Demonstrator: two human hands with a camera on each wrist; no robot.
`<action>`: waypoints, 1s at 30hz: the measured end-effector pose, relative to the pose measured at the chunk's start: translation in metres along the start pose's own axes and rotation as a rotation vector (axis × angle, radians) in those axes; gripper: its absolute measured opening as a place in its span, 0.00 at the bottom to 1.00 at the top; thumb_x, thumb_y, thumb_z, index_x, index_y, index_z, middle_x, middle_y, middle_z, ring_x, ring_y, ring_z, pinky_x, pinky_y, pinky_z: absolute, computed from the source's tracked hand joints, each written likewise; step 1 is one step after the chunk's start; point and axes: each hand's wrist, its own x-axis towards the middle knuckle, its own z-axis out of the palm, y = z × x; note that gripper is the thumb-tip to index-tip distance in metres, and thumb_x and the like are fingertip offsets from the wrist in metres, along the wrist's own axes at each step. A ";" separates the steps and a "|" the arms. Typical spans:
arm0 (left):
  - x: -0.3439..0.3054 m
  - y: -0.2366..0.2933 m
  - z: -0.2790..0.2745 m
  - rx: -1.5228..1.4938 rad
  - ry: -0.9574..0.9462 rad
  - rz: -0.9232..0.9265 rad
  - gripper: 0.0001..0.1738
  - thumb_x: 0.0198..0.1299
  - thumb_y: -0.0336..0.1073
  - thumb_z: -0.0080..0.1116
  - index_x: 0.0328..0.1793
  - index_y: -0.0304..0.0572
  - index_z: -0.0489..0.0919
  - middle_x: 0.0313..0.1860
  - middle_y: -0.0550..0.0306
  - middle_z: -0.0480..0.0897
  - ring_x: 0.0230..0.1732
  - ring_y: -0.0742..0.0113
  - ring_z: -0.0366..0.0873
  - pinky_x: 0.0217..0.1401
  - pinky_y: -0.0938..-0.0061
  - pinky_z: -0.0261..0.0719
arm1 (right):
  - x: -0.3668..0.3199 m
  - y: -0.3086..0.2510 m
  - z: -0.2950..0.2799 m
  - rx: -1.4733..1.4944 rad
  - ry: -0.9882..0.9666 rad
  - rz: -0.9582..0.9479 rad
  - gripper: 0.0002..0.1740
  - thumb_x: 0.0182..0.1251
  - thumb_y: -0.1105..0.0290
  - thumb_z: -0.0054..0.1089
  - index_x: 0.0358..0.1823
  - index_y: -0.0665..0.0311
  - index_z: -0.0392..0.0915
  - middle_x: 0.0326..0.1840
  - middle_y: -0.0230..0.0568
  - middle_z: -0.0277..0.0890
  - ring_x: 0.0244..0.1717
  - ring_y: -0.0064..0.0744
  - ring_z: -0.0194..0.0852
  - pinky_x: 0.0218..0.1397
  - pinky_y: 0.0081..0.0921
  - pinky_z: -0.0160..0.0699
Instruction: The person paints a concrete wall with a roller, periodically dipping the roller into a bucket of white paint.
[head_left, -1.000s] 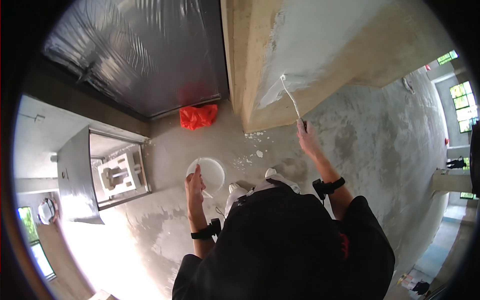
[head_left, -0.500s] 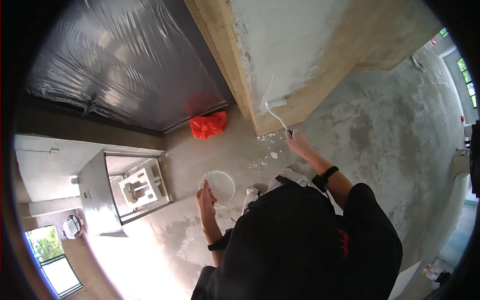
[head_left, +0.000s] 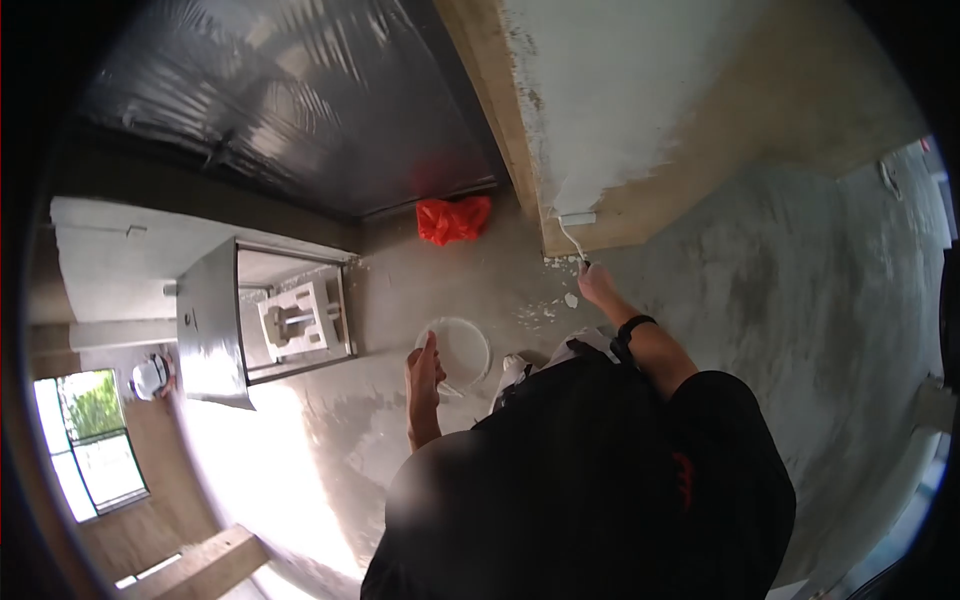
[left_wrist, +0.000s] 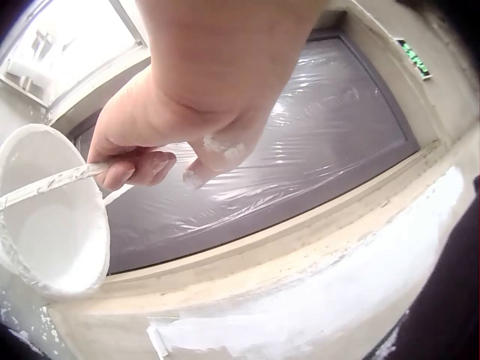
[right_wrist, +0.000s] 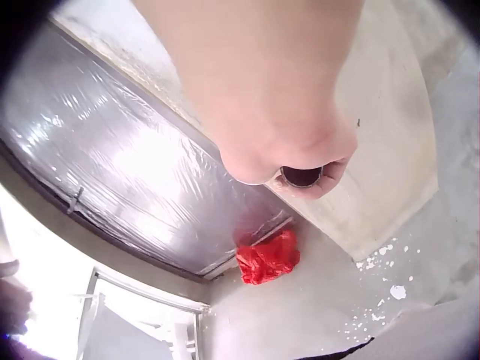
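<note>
My right hand (head_left: 597,284) grips the handle of a paint roller (head_left: 578,218), whose white head lies against the lower edge of the wall (head_left: 610,90). White paint covers much of that wall, with a bare tan strip below and to the right. In the right wrist view, the dark butt end of the roller handle (right_wrist: 302,177) pokes out of the curled fingers. Held by its paint-smeared handle (left_wrist: 45,186), a white bucket (left_wrist: 67,232) hangs from my left hand (head_left: 424,372). Paint marks show on that hand's thumb side.
A red plastic bag (head_left: 453,219) lies on the floor by a dark door (head_left: 290,90) covered in plastic film. White paint spots (head_left: 571,300) dot the concrete floor near the wall's foot. To the left stands an open-fronted frame (head_left: 298,318) with a pale blocky object inside.
The roller has moved down the wall to near its bottom edge, and the right hand has come lower with it. The left hand still holds the bucket; the head view has shifted.
</note>
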 end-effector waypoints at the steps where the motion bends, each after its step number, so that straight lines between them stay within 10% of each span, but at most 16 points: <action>1: -0.002 0.000 0.001 0.011 -0.008 0.023 0.21 0.61 0.51 0.60 0.22 0.52 0.66 0.13 0.75 0.55 0.12 0.85 0.48 0.13 0.84 0.45 | -0.005 0.001 -0.006 -0.004 0.014 0.021 0.19 0.68 0.61 0.46 0.41 0.72 0.75 0.27 0.55 0.77 0.31 0.53 0.79 0.34 0.44 0.78; 5: 0.002 -0.004 -0.001 0.033 -0.007 -0.027 0.21 0.60 0.52 0.60 0.25 0.49 0.68 0.13 0.74 0.57 0.11 0.83 0.51 0.14 0.83 0.51 | -0.038 0.003 -0.038 -0.071 0.138 -0.143 0.22 0.70 0.56 0.44 0.36 0.72 0.74 0.28 0.62 0.77 0.35 0.60 0.77 0.37 0.46 0.76; 7: 0.009 -0.010 -0.003 0.010 -0.035 -0.029 0.21 0.60 0.52 0.59 0.24 0.50 0.67 0.13 0.74 0.57 0.11 0.82 0.52 0.14 0.82 0.53 | -0.054 -0.005 -0.064 0.229 0.173 0.086 0.27 0.69 0.48 0.44 0.34 0.71 0.72 0.29 0.62 0.76 0.36 0.63 0.76 0.37 0.49 0.73; 30: 0.089 -0.071 -0.041 0.141 0.094 -0.065 0.24 0.60 0.51 0.59 0.17 0.49 0.66 0.09 0.68 0.58 0.09 0.76 0.54 0.13 0.76 0.55 | -0.136 -0.073 -0.200 0.415 0.624 -0.243 0.15 0.67 0.59 0.54 0.37 0.65 0.71 0.23 0.51 0.74 0.26 0.55 0.75 0.26 0.39 0.71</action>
